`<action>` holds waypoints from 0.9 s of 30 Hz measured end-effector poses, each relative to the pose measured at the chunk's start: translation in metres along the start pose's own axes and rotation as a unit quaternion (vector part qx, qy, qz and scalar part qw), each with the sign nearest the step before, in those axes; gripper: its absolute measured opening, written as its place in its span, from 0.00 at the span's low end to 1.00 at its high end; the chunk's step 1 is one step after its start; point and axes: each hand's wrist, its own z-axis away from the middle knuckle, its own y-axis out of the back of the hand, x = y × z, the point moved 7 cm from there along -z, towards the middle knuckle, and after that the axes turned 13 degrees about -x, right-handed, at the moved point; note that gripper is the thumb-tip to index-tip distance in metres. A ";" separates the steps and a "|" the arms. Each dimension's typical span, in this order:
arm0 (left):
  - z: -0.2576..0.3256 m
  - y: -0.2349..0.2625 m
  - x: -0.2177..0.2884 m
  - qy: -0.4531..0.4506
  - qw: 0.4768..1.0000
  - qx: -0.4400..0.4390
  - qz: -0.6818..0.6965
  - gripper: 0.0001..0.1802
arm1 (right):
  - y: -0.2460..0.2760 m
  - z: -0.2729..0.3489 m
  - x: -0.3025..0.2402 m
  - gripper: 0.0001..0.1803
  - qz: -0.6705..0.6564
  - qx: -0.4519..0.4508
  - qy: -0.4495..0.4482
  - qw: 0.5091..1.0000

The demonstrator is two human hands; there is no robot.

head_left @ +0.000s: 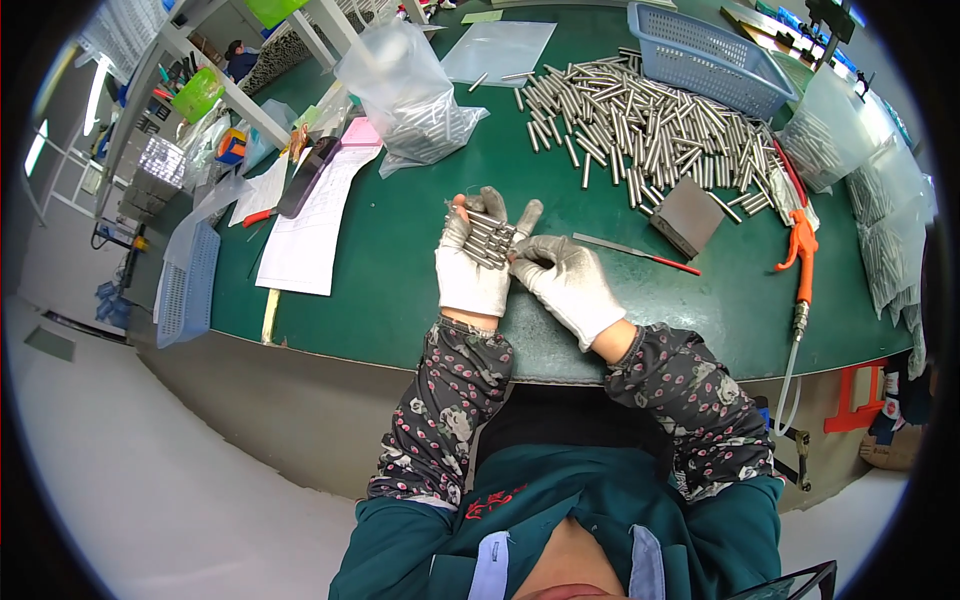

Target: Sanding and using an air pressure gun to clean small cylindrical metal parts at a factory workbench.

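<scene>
Several short metal pins (487,238) lie side by side across the palm and fingers of my left hand (470,278), which wears a white glove with grey fingertips. My right hand (568,283), gloved the same way, reaches in from the right. Its thumb and fingers are pinched together at the right ends of the pins; what sits between those fingertips is hidden. A large heap of similar pins (640,125) spreads over the green table (400,260) beyond my hands. Right of my hands lie a thin file with a red handle (650,257) and a dark square block (688,218).
A blue plastic basket (710,60) stands behind the heap. Bags of pins sit at the back left (425,110) and right (885,230). An orange air gun (800,245) with its hose lies at the right. Papers (318,230) and another blue basket (190,285) are at the left.
</scene>
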 end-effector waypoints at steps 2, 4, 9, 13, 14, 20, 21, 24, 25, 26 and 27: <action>0.000 0.001 0.000 0.004 1.000 -0.015 -0.009 0.07 | -0.001 -0.001 0.003 0.13 -0.018 -0.008 -0.022 1.000; -0.001 0.002 -0.002 0.009 0.999 -0.029 -0.017 0.08 | -0.004 -0.002 0.005 0.16 -0.024 -0.010 -0.018 1.000; 0.001 0.002 -0.007 0.018 0.999 0.006 -0.048 0.05 | -0.001 -0.004 0.006 0.14 -0.063 -0.038 -0.096 0.993; -0.001 0.008 -0.010 0.012 0.999 0.033 -0.015 0.05 | -0.002 -0.005 0.013 0.13 -0.066 0.000 -0.050 0.997; 0.000 0.011 -0.009 0.000 0.998 0.061 -0.006 0.05 | -0.001 -0.005 0.012 0.13 -0.066 0.000 -0.050 0.997; 0.001 0.013 0.003 -0.033 0.995 0.090 0.024 0.04 | -0.003 0.001 0.016 0.11 -0.137 -0.047 -0.152 0.978; 0.001 0.013 0.005 -0.042 0.993 0.104 0.029 0.04 | -0.004 0.003 0.017 0.12 -0.188 -0.035 -0.153 0.970; 0.000 0.014 0.004 -0.035 0.997 0.073 0.007 0.04 | -0.005 0.003 0.014 0.14 -0.199 -0.030 -0.158 0.967; 0.000 0.016 0.003 -0.035 0.997 0.072 0.007 0.04 | -0.005 0.002 0.012 0.16 -0.159 -0.038 -0.164 0.973; 0.000 0.013 0.000 -0.030 0.998 0.049 -0.010 0.05 | -0.007 0.001 0.016 0.16 -0.160 -0.037 -0.164 0.973; 0.000 0.010 -0.002 -0.026 0.999 0.026 -0.027 0.05 | -0.006 -0.003 0.019 0.16 -0.097 -0.021 -0.135 0.986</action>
